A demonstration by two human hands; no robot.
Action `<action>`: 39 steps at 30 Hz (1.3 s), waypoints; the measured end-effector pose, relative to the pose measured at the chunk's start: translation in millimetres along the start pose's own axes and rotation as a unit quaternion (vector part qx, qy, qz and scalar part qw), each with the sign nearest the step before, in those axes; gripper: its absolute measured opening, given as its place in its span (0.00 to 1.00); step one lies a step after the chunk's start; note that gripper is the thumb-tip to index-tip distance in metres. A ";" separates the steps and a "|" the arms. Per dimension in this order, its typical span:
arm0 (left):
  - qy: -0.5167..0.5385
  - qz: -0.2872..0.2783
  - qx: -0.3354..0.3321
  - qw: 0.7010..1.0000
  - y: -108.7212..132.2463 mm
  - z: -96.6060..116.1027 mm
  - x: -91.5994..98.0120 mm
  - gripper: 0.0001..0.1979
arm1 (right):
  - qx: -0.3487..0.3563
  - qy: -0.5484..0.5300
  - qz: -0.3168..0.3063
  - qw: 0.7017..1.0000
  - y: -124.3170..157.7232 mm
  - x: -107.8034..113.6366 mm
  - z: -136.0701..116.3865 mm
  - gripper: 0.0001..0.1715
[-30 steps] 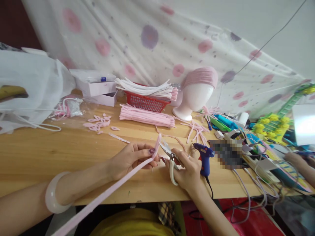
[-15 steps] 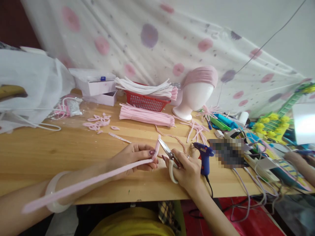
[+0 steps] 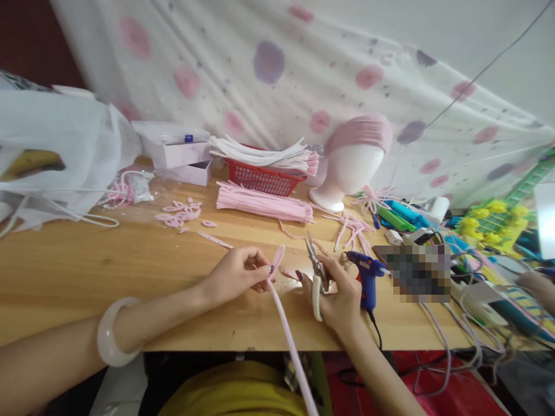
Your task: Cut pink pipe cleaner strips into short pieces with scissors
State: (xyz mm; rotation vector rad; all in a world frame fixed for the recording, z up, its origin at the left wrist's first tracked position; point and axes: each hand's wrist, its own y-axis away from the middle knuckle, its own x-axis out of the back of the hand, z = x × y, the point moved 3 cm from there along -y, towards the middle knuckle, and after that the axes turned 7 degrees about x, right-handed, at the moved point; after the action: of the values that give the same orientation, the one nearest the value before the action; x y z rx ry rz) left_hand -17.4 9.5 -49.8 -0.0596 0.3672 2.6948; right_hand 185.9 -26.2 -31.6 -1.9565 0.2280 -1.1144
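In L hand (image 3: 236, 276), btwn fingertips (image 3: 263, 273): pink strip (image 3: 290, 335), loop (image 3: 281, 255) abv.

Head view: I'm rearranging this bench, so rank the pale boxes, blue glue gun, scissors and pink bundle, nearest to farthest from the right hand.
1. Scissors: held in the right hand.
2. Blue glue gun: just right of that hand.
3. Pink bundle: back left, in front of the red basket.
4. Pale boxes: farther left, beside the basket.

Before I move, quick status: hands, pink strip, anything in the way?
Left hand pinching pink strip, end folded into a loop. Right hand holding scissors, blades off the strip. Blue glue gun close beside right hand.
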 end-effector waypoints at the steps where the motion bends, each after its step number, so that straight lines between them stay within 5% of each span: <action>1: -0.023 0.010 0.002 1.000 -0.8 -0.6 -0.4 0.06 | -0.004 0.000 0.000 1.000 1.4 0.1 2.7 0.12; 8: -0.031 -0.019 0.017 0.999 -8.1 -5.9 -4.2 0.04 | -0.014 0.068 0.015 0.997 4.3 -3.9 20.9 0.19; 21: 0.146 -0.115 0.030 0.982 -5.8 -1.3 -5.4 0.13 | 0.003 -0.005 -0.039 0.999 -5.1 -1.7 3.9 0.19; 26: 0.175 -0.129 0.014 0.976 -4.5 -0.9 -4.8 0.19 | -0.013 -0.014 -0.075 0.997 -1.0 -5.9 8.5 0.16; 34: 0.140 -0.141 0.016 0.980 -0.5 -0.9 -7.7 0.14 | 0.087 0.039 -0.076 0.993 2.9 -5.9 -2.0 0.09; 39: 0.119 -0.146 -0.005 0.982 3.4 1.7 -9.0 0.14 | 0.080 0.038 -0.086 0.992 0.9 -6.6 -4.1 0.06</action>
State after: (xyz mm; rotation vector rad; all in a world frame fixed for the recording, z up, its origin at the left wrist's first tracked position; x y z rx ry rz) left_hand -10.7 3.4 -46.5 -0.4103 0.3827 2.4015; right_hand 179.1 -25.7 -35.3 -1.8194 0.0091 -1.2790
